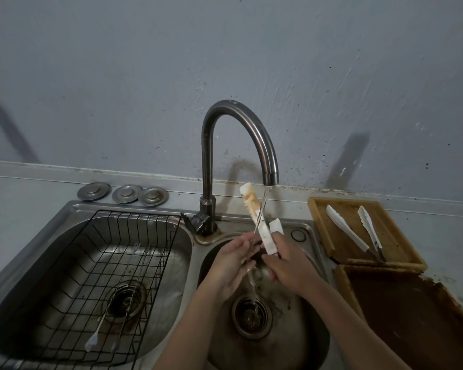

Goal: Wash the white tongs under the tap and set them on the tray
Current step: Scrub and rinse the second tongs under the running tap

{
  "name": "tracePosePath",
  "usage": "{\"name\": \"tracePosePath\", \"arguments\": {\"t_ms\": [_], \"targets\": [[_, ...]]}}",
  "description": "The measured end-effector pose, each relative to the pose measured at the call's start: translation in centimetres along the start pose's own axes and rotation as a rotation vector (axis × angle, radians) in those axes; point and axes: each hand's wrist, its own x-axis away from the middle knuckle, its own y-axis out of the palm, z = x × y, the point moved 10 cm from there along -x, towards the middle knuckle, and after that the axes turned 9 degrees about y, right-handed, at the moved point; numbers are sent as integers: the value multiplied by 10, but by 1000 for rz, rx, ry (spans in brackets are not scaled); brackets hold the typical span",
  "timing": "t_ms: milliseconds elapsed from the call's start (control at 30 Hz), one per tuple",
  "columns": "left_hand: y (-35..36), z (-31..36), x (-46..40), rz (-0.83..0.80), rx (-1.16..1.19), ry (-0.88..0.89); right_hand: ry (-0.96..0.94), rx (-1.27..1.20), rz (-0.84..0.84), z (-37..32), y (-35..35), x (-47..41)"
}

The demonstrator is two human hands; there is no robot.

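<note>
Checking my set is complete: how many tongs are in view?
3: stained white plastic tongs held under the tap, white plastic tongs on the wooden tray, metal tongs in the left basin. None seem hidden.

The long plastic tongs point(254, 212) under the tap are white, smeared with brown stains along the upper blade. The curved metal tap point(241, 124) is dark brushed grey with a dull sheen. The double steel sink point(195, 252) is silver-grey, with rust-brown marks around the tap base. The wire rack point(134, 231) in the left basin is black, a grid of thin bars. The rectangular wooden tray point(318, 217) is honey-yellow at the rim, darker brown inside, and carries another white pair of tongs point(350, 233). The wall point(118, 76) is pale blue-grey, speckled with dark spots.
</note>
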Motion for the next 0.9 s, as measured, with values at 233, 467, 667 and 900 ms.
{"name": "tracePosePath", "arguments": {"t_ms": [233,467,667,900], "targets": [[-14,-9,9,31,55,-31,-33,270,7,8,34,-23],[-19,-19,5,60,-15,-77,-37,301,80,20,29,-26],[-15,-33,13,96,1,-133,-39,314,4,31,29,-15],[-16,-26,17,162,9,-100,-75,269,53,23,27,-12]]}}
